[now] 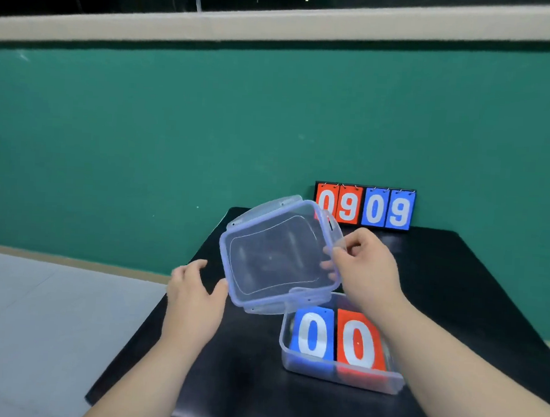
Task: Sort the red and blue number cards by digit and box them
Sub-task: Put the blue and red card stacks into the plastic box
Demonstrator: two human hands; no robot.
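A clear plastic box (293, 364) sits on the black table (240, 383). Inside it lie a blue card (312, 333) and a red card (357, 340), each showing 0, side by side. Above the box's left end, my right hand (365, 268) pinches the right edge of the clear lid (274, 256), holding it tilted in the air. My left hand (194, 292) is at the lid's lower left edge, thumb touching it, fingers relaxed.
A black flip scoreboard (364, 207) stands at the table's back against the green wall, reading red 0 9 and blue 0 9. Grey floor lies to the left of the table.
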